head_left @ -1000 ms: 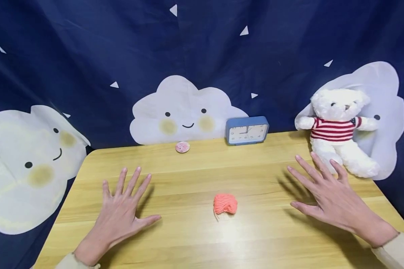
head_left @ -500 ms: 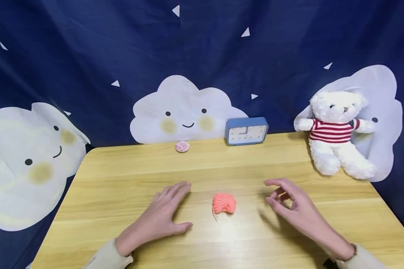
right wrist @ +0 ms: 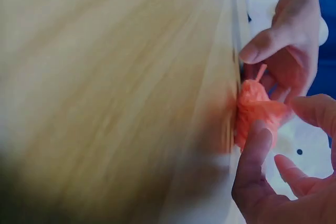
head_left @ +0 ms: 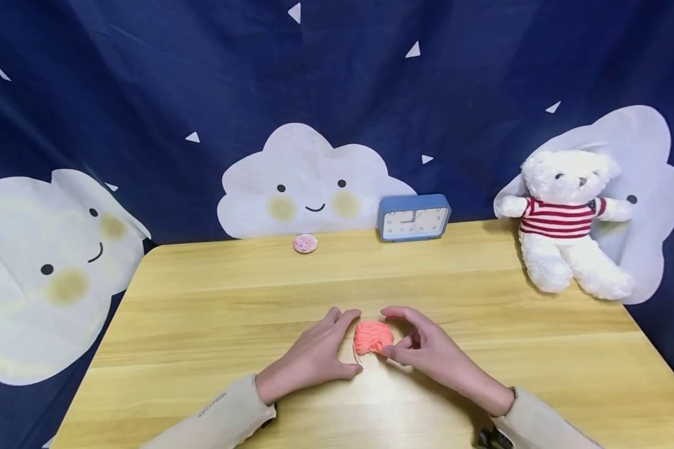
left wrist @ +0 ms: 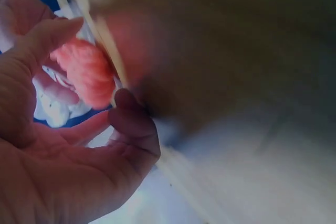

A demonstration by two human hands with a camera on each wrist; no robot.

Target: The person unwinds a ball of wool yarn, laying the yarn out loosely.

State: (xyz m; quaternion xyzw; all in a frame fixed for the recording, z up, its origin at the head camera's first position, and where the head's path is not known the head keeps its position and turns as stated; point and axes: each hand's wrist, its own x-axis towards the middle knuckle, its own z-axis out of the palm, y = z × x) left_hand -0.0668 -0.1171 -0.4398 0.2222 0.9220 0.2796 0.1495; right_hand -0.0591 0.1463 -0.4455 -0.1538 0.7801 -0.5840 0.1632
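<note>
The yarn (head_left: 373, 337) lies on the desk (head_left: 230, 274), low-centre in the frame. My left hand (head_left: 313, 355) is just left of it, thumb and fingers wide; my right hand (head_left: 435, 350), at its right, is wide too, touching or not I cannot tell.

Coral yarn (head_left: 373, 337), yellowish wood-grained table (head_left: 202, 287), blue clock (head_left: 414, 218), white bear (head_left: 564, 178) in red-and-white-striped shirt (head_left: 557, 220), navy cloud-patterned cloth (head_left: 359, 75)
</note>
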